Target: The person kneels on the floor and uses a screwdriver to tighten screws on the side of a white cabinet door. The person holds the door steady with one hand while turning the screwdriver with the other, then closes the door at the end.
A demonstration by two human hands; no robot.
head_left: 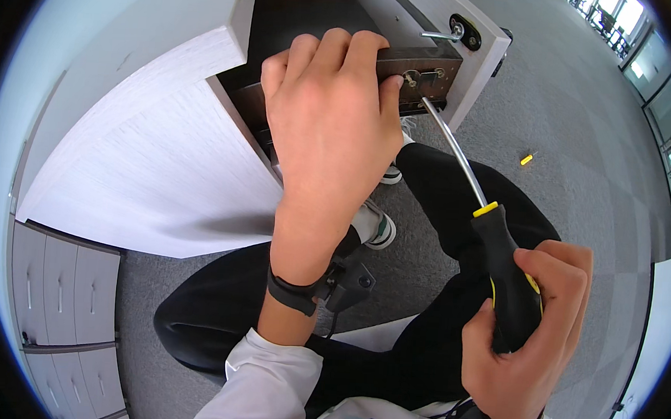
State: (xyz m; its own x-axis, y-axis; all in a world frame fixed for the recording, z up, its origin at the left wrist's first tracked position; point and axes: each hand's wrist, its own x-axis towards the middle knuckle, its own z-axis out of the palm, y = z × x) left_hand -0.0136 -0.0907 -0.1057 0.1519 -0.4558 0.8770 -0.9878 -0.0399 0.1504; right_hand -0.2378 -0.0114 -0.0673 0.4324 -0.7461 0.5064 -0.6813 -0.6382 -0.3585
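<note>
My left hand [329, 125] is wrapped over the top edge of a dark brown drawer side [401, 60], its thumb pressing beside a small round metal fitting [410, 79]. The drawer is pulled out of a white wood-grain cabinet [154, 160]. In my right hand [533, 367] is a screwdriver [506, 285] with a black and yellow handle. Its shaft slants up and left, and the tip is at the outer face of the drawer side, just below the fitting. I cannot tell whether it touches. A lock with a bent metal arm [464, 33] sits inside the light drawer front [473, 87].
My legs in black trousers [458, 209] are spread around the work, shoes [380, 229] under the drawer. A small yellow-handled object [526, 159] lies on the grey floor [579, 124] at right. Grey drawer units [62, 285] stand at lower left.
</note>
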